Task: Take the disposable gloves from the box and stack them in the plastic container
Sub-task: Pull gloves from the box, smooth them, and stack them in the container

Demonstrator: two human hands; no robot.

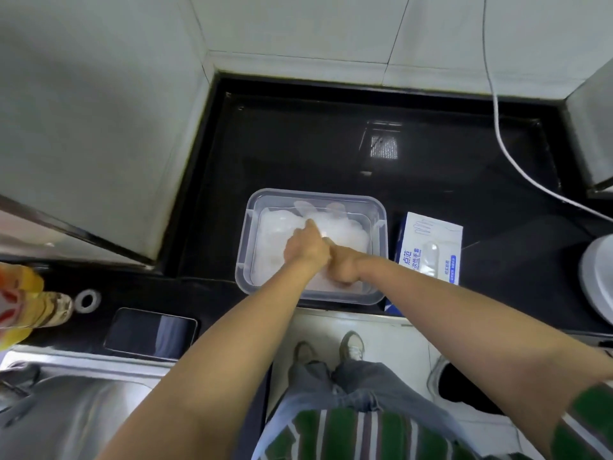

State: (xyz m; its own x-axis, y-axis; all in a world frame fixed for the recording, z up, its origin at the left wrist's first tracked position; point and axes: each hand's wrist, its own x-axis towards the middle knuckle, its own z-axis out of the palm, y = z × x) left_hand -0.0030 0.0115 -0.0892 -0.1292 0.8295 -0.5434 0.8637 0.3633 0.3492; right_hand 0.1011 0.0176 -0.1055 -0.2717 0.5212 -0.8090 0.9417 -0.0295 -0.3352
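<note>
Quick progress check from us: we've got a decent heap of gloves [335, 232] in the plastic container [243, 260] already, and it covers most of the bottom. It's more of a fluffy pile than a neat stack, though. The container sits on the black countertop [298, 154], and the box [441, 234] is just to its right.

Both our hands are down in the container on the pile. The left hand [305, 249] rests on top of the gloves with one finger stretched forward, and the right hand [343, 267] looks curled up near the front wall. It looks like we're squashing the pile flat. Honestly, we can't tell whether either hand is pinching a glove or just pressing.

As for what's left, one glove [433, 257] is poking out of the box's opening, so we'd guess there are more to pull. We can't see how full the box is.
</note>
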